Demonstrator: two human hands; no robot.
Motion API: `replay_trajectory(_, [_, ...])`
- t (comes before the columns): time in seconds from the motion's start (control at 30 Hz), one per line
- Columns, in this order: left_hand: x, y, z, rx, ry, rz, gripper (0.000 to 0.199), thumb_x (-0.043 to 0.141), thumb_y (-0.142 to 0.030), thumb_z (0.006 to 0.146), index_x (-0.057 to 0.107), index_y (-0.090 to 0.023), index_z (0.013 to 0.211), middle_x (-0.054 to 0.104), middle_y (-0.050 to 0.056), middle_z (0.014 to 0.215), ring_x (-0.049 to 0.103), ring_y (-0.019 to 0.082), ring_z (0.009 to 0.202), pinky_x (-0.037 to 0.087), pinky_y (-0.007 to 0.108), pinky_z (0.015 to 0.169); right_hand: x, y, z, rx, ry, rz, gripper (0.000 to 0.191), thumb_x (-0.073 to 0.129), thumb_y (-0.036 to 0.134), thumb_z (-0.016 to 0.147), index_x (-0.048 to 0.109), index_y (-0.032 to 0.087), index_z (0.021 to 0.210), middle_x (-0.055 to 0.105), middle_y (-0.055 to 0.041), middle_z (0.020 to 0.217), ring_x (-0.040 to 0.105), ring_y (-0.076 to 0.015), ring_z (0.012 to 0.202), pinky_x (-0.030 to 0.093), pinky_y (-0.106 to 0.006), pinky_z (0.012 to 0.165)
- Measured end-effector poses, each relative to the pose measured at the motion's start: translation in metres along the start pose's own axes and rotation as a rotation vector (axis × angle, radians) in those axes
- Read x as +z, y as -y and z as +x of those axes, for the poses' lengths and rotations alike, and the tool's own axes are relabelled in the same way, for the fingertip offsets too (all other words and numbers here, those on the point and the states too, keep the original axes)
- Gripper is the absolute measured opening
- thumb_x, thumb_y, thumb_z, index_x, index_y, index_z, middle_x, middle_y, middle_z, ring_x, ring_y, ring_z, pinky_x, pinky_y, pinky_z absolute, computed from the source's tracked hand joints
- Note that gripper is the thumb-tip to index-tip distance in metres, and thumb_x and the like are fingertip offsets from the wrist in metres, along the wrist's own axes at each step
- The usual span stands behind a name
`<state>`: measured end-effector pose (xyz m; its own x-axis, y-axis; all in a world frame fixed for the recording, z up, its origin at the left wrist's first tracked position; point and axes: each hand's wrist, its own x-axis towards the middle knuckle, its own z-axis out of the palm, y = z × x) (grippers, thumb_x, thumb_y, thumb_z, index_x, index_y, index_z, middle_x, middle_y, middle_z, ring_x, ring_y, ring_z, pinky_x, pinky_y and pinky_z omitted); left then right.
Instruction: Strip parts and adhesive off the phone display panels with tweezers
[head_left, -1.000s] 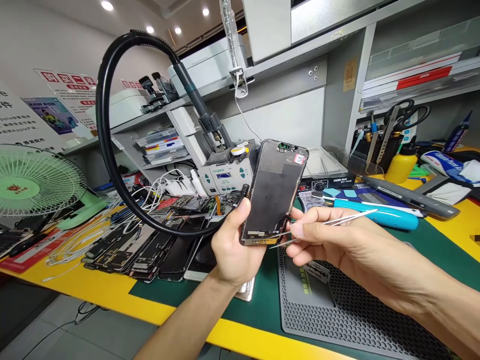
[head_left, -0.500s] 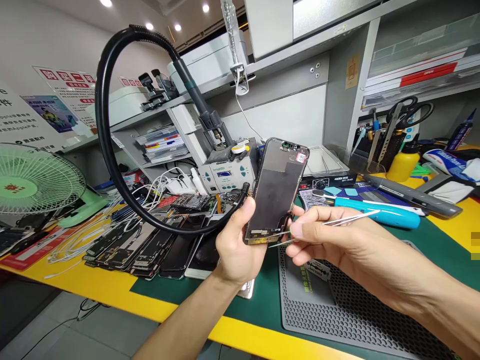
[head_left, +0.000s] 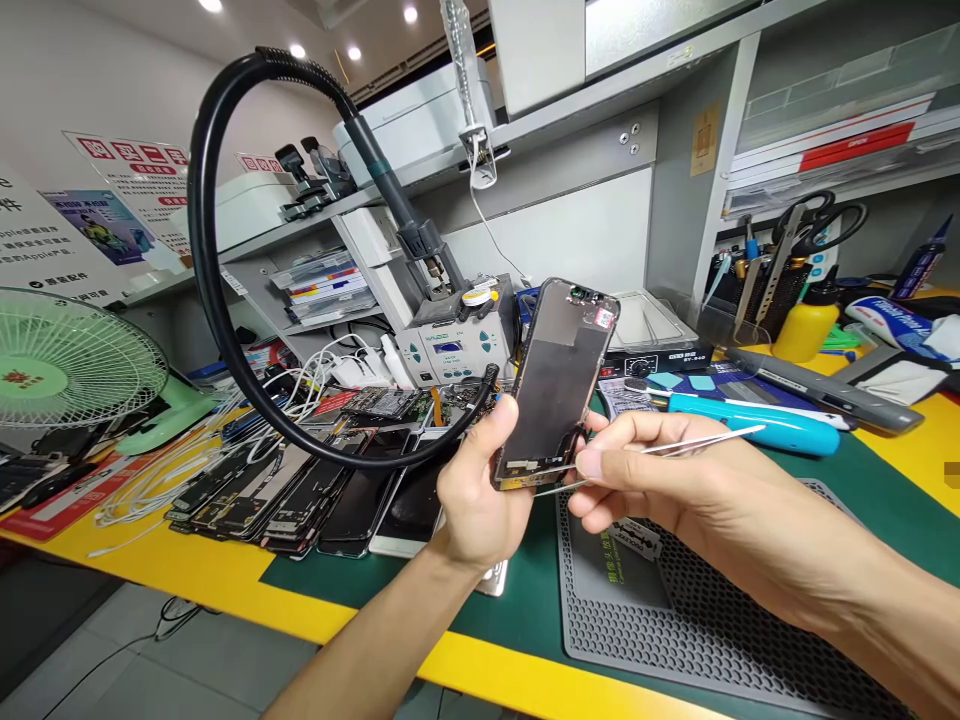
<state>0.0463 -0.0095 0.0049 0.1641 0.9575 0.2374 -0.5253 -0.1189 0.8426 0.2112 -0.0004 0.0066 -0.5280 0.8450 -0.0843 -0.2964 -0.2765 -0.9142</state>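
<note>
A phone screen assembly (head_left: 551, 385), its dark inner side facing me, is tilted up in my left hand (head_left: 480, 480). My left thumb lies along its lower left edge, while the other fingers are mostly hidden behind it. Between the thumb and fingers of my right hand (head_left: 637, 470) are thin metal tweezers (head_left: 697, 440). Their tips reach the bottom edge of the screen, one arm across its lower inner face and the other just below the edge. Whether the tips pinch anything is too small to tell.
Several phone parts (head_left: 300, 490) lie left on the bench. A hot-air station (head_left: 450, 350) with a looping black hose (head_left: 206, 250) stands behind. Below my right hand are a grey mat (head_left: 600, 620) and a razor blade (head_left: 637, 538). A blue-handled tool (head_left: 795, 430) lies right.
My left hand and the screen have shifted slightly right. The tweezers' arms have moved a little against the screen's lower edge; both grips are unchanged.
</note>
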Motion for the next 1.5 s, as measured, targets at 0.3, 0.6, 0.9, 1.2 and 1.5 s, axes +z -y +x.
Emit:
replay_trajectory(0.3, [-0.0005, 0.0011, 0.0008, -0.016, -0.005, 0.016, 0.048, 0.049, -0.048, 0.092, 0.079, -0.012, 0.099, 0.078, 0.014, 0.095, 0.071, 0.035, 0.100, 0.055, 0.047, 0.091, 0.0006, -0.0011, 0.0021, -0.007, 0.013, -0.009, 0.024, 0.085, 0.035, 0.076, 0.071, 0.015, 0.071, 0.073, -0.0045, 0.074, 0.071, -0.0172, 0.071, 0.052, -0.028, 0.074])
replay_trajectory(0.6, [-0.0011, 0.0031, 0.0016, -0.001, -0.005, 0.016, 0.044, 0.057, -0.050, 0.088, 0.080, -0.013, 0.090, 0.079, 0.014, 0.095, 0.071, 0.034, 0.099, 0.056, 0.045, 0.089, 0.0014, 0.0001, 0.0012, -0.013, 0.025, -0.014, 0.025, 0.084, 0.036, 0.077, 0.072, 0.015, 0.070, 0.074, -0.0053, 0.072, 0.070, -0.0167, 0.071, 0.052, -0.027, 0.074])
replay_trajectory(0.9, [-0.0030, 0.0069, 0.0011, 0.095, 0.027, 0.095, 0.040, 0.058, -0.048, 0.090, 0.080, -0.015, 0.095, 0.078, 0.012, 0.104, 0.068, 0.033, 0.107, 0.052, 0.043, 0.095, 0.0005, -0.0016, 0.0008, 0.007, 0.033, 0.000, 0.025, 0.084, 0.037, 0.077, 0.073, 0.015, 0.072, 0.075, -0.0055, 0.072, 0.071, -0.0170, 0.072, 0.053, -0.027, 0.074])
replay_trajectory(1.2, [-0.0043, 0.0061, -0.0008, 0.110, 0.052, 0.144, 0.041, 0.055, -0.047, 0.093, 0.077, -0.014, 0.106, 0.073, 0.012, 0.120, 0.063, 0.032, 0.116, 0.051, 0.042, 0.095, 0.0000, -0.0018, 0.0016, 0.017, 0.026, 0.005, 0.024, 0.085, 0.036, 0.076, 0.073, 0.015, 0.072, 0.075, -0.0057, 0.072, 0.072, -0.0179, 0.071, 0.055, -0.029, 0.074])
replay_trajectory(1.5, [-0.0063, 0.0055, -0.0011, 0.114, 0.124, 0.187, 0.044, 0.052, -0.048, 0.095, 0.073, -0.014, 0.115, 0.068, 0.012, 0.130, 0.059, 0.033, 0.122, 0.050, 0.042, 0.095, 0.0012, -0.0012, 0.0016, 0.026, 0.030, 0.021, 0.024, 0.085, 0.035, 0.076, 0.074, 0.015, 0.072, 0.073, -0.0040, 0.073, 0.071, -0.0162, 0.069, 0.056, -0.028, 0.075])
